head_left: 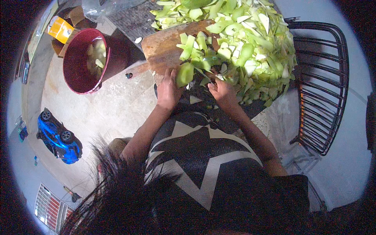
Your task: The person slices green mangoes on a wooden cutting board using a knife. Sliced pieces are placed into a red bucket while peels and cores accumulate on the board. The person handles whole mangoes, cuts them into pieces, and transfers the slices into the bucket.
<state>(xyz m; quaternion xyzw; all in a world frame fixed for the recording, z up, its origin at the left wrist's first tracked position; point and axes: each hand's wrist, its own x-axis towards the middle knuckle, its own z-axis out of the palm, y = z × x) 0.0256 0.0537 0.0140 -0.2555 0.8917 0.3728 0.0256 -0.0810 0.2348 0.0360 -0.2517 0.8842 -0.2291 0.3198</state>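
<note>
My left hand grips a pale green piece of fruit at the front of a worn wooden board. Just right of it, my right hand is closed on a thin knife, whose handle is mostly hidden in my fingers and whose blade points toward the fruit. Cut green slices lie on the board above my hands. A large heap of pale green peels and slices covers the right and back of the work surface, with a whole green fruit at the top.
At left stands a maroon bucket with pale pieces inside, beside a cardboard box with an orange packet. A plastic bag lies behind. A blue toy car lies on the floor; a black metal rack stands at right.
</note>
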